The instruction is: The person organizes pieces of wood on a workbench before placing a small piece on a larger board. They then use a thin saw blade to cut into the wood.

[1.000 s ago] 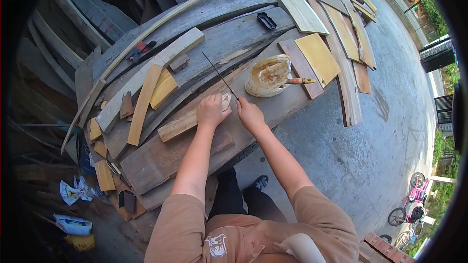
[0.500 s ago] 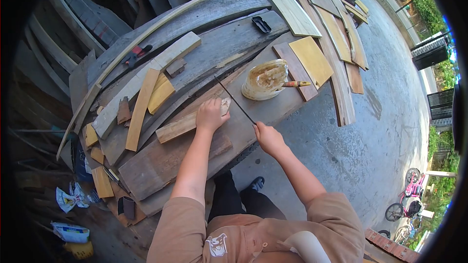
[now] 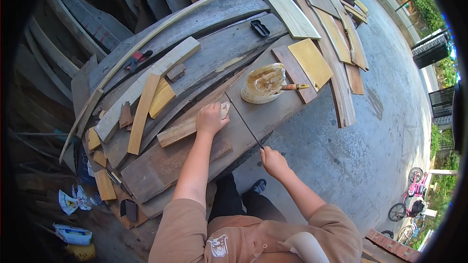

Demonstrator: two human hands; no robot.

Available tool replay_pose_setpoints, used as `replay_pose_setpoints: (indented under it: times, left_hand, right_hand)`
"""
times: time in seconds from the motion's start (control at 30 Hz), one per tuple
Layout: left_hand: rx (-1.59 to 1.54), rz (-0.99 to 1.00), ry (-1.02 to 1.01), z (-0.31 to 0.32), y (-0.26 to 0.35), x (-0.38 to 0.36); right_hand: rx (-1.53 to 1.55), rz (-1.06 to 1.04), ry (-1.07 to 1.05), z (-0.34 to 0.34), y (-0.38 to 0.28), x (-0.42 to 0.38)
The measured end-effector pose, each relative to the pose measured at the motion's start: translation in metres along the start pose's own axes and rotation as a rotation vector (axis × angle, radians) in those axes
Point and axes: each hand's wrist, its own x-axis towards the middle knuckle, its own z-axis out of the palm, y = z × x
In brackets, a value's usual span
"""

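My left hand [image 3: 210,118] is wrapped over a short wooden block [image 3: 178,130] near its right end, pressing it onto the boards. That end looks pale and rough. In my right hand [image 3: 274,161], beyond the bench's near edge, is the grip end of a long thin dark tool [image 3: 244,122], which looks like a saw blade seen edge-on. Its far tip reaches just past the pale end of the block, and its length slants across the wide board. A dark brown plank [image 3: 161,168] lies on the near side of the block.
A stained plastic tub [image 3: 263,85] with a brush [image 3: 296,87] across its side stands right of the block. Loose wood strips [image 3: 143,114] and a red-handled tool [image 3: 138,60] lie to the left. A black tray-like piece [image 3: 260,28] sits farther back. Bicycles [image 3: 408,197] stand at far right.
My right hand has drawn the thin dark tool back toward me, so its tip is now near the block's end. My left hand and the block stay in place.
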Motion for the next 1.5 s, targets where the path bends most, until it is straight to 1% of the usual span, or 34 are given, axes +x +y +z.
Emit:
replay_pose_setpoints:
  times: [0.13,0.23,0.3,0.33,0.43,0.53,0.6,0.73,0.8,0.87,0.9,0.97,1.07,1.13,1.2,1.23,1.3,1.43,1.47,1.5]
  left_hand:
    - [0.007,0.056,0.060,0.002,0.000,-0.002]
    - [0.008,0.085,0.093,0.004,-0.001,0.000]
    - [0.007,0.100,0.122,0.005,-0.001,-0.002]
    - [0.016,0.087,0.099,0.003,0.000,-0.001]
    - [0.021,0.074,0.065,0.002,0.000,0.001]
    - [0.010,0.079,0.073,0.004,0.001,-0.001]
    - [0.014,0.036,0.048,0.004,0.000,0.000]
    - [0.008,0.056,0.061,0.003,0.001,0.000]
    - [-0.001,0.018,0.040,0.000,0.003,-0.001]
    - [-0.013,0.031,0.046,0.003,0.002,-0.001]
    - [-0.021,0.034,0.059,0.003,0.000,-0.001]
    - [-0.004,0.035,0.069,0.003,-0.001,-0.001]
    - [0.003,0.027,0.069,0.003,0.001,-0.001]
    - [0.007,0.008,0.082,0.004,0.002,0.000]
    - [0.011,-0.060,0.083,0.006,0.001,0.001]
    - [0.018,-0.058,0.093,0.006,0.000,0.001]
    - [0.023,-0.038,0.089,0.006,0.001,0.001]
    - [-0.005,-0.086,0.046,-0.001,0.005,0.001]
    - [-0.001,-0.080,0.048,0.001,0.003,0.002]
    - [0.007,-0.033,0.066,0.003,0.002,0.002]
  right_hand:
    - [0.006,0.026,-0.020,-0.017,-0.003,0.007]
    - [0.069,-0.015,-0.025,-0.020,-0.030,0.064]
    - [0.113,-0.055,-0.020,-0.009,-0.047,0.102]
    - [0.120,-0.093,-0.003,-0.004,-0.054,0.121]
    - [0.118,-0.107,0.022,0.002,-0.065,0.140]
    - [0.087,-0.072,0.011,-0.002,-0.051,0.106]
    - [0.065,-0.044,0.002,0.001,-0.025,0.069]
    - [0.074,0.068,-0.069,-0.018,0.008,-0.004]
    - [0.069,0.065,-0.071,-0.025,0.004,-0.009]
    - [0.045,0.038,-0.081,-0.028,-0.003,0.004]
    - [0.048,0.027,-0.081,-0.024,-0.008,0.018]
    - [0.030,-0.073,-0.060,-0.017,-0.020,0.055]
    - [0.012,-0.089,-0.046,-0.014,-0.047,0.108]
    - [0.044,-0.158,-0.012,-0.011,-0.053,0.132]
    - [0.055,-0.150,-0.010,-0.006,-0.049,0.126]
    - [0.066,-0.128,-0.010,-0.004,-0.045,0.118]
    - [0.065,-0.091,-0.027,-0.009,-0.027,0.088]
    - [0.069,-0.046,-0.075,-0.032,0.001,0.020]
    - [0.069,-0.002,-0.128,-0.041,0.000,0.009]
    - [0.068,0.041,-0.181,-0.044,-0.002,0.006]
